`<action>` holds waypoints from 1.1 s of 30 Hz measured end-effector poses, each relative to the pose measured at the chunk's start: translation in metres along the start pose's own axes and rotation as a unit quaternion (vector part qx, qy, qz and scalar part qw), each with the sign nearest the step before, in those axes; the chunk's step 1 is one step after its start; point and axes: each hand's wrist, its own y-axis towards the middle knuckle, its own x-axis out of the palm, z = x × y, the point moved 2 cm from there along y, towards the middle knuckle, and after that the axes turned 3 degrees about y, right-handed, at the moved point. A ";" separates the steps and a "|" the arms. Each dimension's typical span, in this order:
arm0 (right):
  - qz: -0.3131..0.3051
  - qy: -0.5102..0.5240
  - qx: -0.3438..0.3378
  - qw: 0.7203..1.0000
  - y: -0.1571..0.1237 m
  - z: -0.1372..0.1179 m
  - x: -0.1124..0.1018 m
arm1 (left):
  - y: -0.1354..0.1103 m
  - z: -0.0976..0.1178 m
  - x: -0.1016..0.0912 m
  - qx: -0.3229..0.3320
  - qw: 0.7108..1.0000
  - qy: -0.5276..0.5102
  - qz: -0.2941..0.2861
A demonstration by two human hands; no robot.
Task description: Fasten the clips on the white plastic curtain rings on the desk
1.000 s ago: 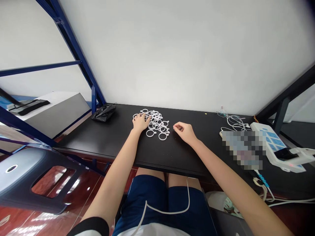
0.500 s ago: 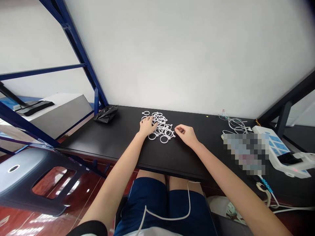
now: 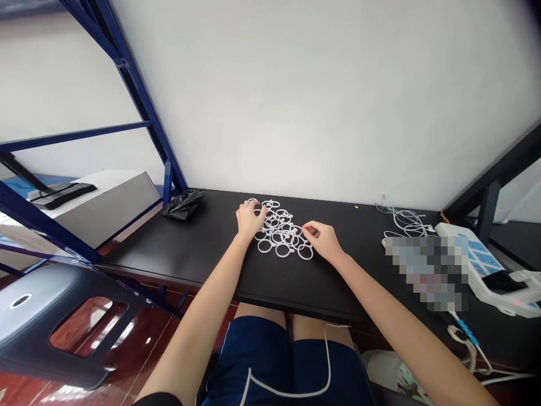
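A loose cluster of white rings (image 3: 283, 250), each with a small knob on its rim, lies on the black table. Several of the rings overlap. At the far left side of the cluster, my left hand (image 3: 250, 220) rests over some rings, with thumb and fingers apart. My right hand (image 3: 322, 238) is at the cluster's right edge, with thumb and index finger pinched on the rim of a white ring. The other fingers of that hand are curled in.
A crumpled black plastic bag (image 3: 183, 204) sits at the table's back left. On the right are tangled white cables (image 3: 408, 221), a blurred-out flat object (image 3: 426, 270) and a white power strip (image 3: 486, 265). A grey stool (image 3: 38, 316) stands at the left.
The rings have spread wider, towards the front and right. My right hand has closed on a ring at the edge. My left hand has shifted slightly left, its thumb farther from the fingers.
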 end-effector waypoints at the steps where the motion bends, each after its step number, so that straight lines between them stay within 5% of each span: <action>1: 0.000 0.000 0.000 1.000 0.000 0.000 0.000 | 0.005 -0.006 0.000 -0.024 1.000 -0.002 0.005; 5: 0.004 -0.001 0.000 1.000 0.000 -0.003 0.000 | 0.024 -0.026 0.007 -0.090 0.996 -0.011 -0.016; 12: -0.042 -0.032 -0.037 0.998 -0.005 -0.016 0.004 | 0.048 -0.036 0.017 -0.095 0.994 -0.009 -0.060; 17: -0.137 -0.085 -0.053 0.985 -0.010 -0.027 0.011 | 0.056 -0.030 0.021 -0.033 0.997 0.001 -0.062; 23: -0.183 -0.122 -0.092 0.971 -0.014 -0.033 0.019 | 0.056 -0.022 0.031 0.096 0.989 0.023 -0.111; 33: -0.177 -0.146 -0.074 0.970 -0.012 -0.028 0.019 | 0.049 -0.026 0.036 0.181 0.975 0.045 -0.121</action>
